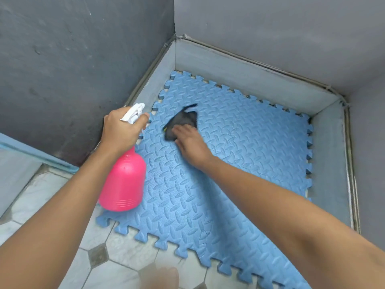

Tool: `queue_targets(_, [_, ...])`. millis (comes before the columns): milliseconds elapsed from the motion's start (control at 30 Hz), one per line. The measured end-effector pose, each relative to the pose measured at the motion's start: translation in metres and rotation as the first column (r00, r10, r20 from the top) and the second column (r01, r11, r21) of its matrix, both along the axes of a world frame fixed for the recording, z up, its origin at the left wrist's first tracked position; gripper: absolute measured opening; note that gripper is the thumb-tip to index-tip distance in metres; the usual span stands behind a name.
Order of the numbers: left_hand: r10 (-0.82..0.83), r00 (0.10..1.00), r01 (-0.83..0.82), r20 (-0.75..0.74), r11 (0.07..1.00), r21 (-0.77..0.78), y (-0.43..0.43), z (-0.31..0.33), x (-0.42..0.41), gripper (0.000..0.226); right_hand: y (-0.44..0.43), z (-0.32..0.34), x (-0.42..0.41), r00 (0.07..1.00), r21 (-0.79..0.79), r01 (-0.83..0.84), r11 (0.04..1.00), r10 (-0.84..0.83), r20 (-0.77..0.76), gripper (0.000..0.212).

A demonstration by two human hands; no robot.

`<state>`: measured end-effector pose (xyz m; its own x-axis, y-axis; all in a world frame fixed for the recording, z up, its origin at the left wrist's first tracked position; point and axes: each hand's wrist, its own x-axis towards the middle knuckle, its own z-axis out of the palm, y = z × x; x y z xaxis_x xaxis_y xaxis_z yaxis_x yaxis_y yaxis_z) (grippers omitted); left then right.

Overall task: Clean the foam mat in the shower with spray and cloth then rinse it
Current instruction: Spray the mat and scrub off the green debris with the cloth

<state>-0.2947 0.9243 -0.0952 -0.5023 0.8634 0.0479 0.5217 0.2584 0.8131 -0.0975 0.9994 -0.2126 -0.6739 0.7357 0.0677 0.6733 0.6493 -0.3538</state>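
Note:
A blue foam mat [239, 163] with jigsaw edges and a raised tread pattern lies flat on the shower floor. My left hand [123, 130] grips the white trigger head of a pink spray bottle [125, 180], held above the mat's left edge with the nozzle towards the far corner. My right hand [187, 140] presses a dark grey cloth [181, 124] onto the mat near its far left part; the fingers cover the cloth's near side.
Grey walls [73, 59] close the corner at the back and left. A low grey curb [245, 80] borders the mat at the back and right. Pale floor tiles [116, 265] with dark insets lie in front. A bare foot [164, 278] shows at the bottom edge.

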Motion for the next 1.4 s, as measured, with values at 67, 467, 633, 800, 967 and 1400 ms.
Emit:
queue_targets(67, [-0.011, 1.0, 0.011, 0.003, 1.0, 0.004, -0.001, -0.001, -0.002, 0.028, -0.017, -0.001, -0.003, 0.972, -0.035, -0.232, 0.972, 0.232, 0.018, 0.042])
queue_targets(467, [-0.018, 1.0, 0.018, 0.001, 1.0, 0.016, 0.001, -0.006, -0.004, 0.055, 0.093, 0.006, 0.195, 0.875, 0.001, 0.467, 0.884, -0.463, 0.145, 0.049])
queue_targets(633, [-0.038, 0.997, 0.042, -0.06, 0.997, 0.067, 0.001, -0.011, -0.008, 0.058, 0.143, -0.011, 0.181, 0.672, 0.006, 0.727, 0.687, -0.712, 0.203, 0.044])
queue_targets(800, [-0.065, 0.995, 0.071, -0.074, 0.994, 0.08, 0.002, -0.019, -0.014, 0.055, 0.175, -0.003, 0.072, 0.773, 0.019, 0.625, 0.78, -0.622, 0.127, 0.039])
queue_targets(967, [-0.091, 0.992, 0.1, -0.083, 0.989, 0.109, 0.002, -0.024, -0.017, 0.056, 0.188, 0.001, -0.049, 0.815, -0.031, 0.574, 0.818, -0.568, 0.114, 0.055])
queue_targets(1400, [-0.076, 0.994, 0.082, -0.082, 0.993, 0.082, 0.003, -0.019, -0.014, 0.058, 0.083, 0.008, -0.009, 0.947, -0.031, -0.315, 0.948, 0.317, 0.054, 0.048])
